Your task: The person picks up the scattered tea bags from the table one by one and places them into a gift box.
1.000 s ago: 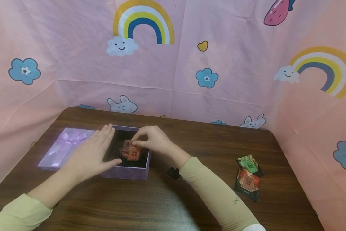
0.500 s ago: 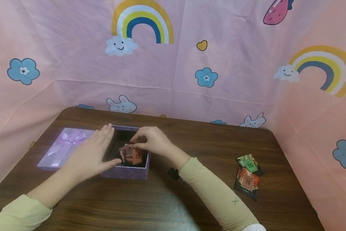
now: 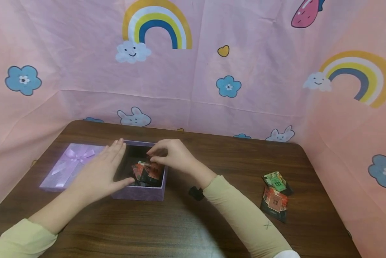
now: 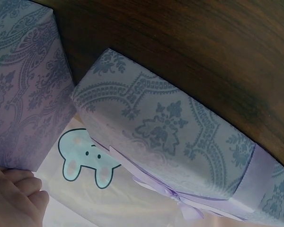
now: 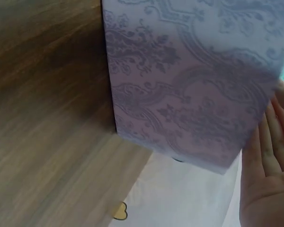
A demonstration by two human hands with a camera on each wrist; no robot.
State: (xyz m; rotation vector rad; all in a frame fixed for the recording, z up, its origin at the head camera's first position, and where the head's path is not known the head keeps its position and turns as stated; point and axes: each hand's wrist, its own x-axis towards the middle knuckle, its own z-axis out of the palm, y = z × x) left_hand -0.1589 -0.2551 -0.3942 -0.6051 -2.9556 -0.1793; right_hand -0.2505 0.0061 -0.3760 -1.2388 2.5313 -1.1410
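A purple patterned gift box [image 3: 138, 194] stands uncovered on the table, its inside dark. My left hand [image 3: 99, 173] lies along the box's left side with straight fingers, the thumb over the front rim. Reaching in over the right rim, my right hand [image 3: 176, 154] pinches the upper edge of a red-and-black tea packet [image 3: 153, 173] between thumb and forefinger. Another reddish packet [image 3: 138, 169] lies partly under it in the box. In the right wrist view the box's patterned side [image 5: 194, 85] hides the fingertips.
Left of the box is its purple lid [image 3: 67, 166] with a ribbon bow, partly behind my left hand. On the right of the brown table [image 3: 180, 229] lie a green packet [image 3: 275, 181] and a red one [image 3: 275, 204]. A small black object [image 3: 196, 193] shows beside my right wrist.
The tea packet in my right hand has tilted and settled lower in the box, toward its front right. The packet beneath shows more. My left hand stays in place.
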